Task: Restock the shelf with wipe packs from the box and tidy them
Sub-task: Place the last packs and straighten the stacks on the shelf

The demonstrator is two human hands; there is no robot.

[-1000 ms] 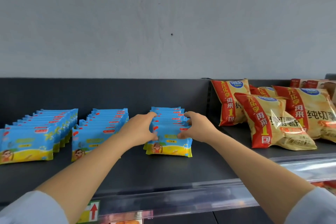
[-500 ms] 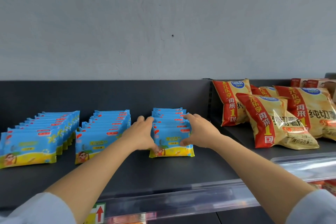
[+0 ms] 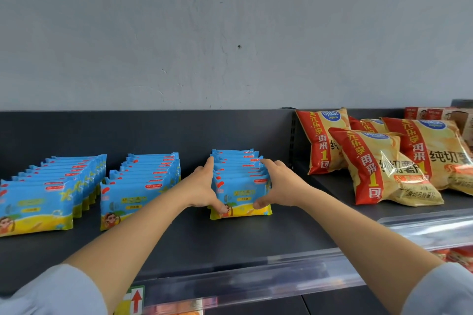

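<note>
Three rows of blue-and-yellow wipe packs stand upright on the dark shelf. The left row and the middle row stand untouched. Both hands are on the right row. My left hand presses flat against its left side, fingers straight and thumb on the front pack's lower corner. My right hand presses against the right side, fingers straight, thumb on the front pack. The box is out of view.
Several red-and-yellow chip bags lie on the neighbouring shelf section to the right, past an upright divider. A clear plastic price rail runs along the shelf's front edge. A grey wall rises behind.
Both hands pushed the right row back a little and squared it. The fingers have flattened along the row's sides, and the view has shifted slightly.
</note>
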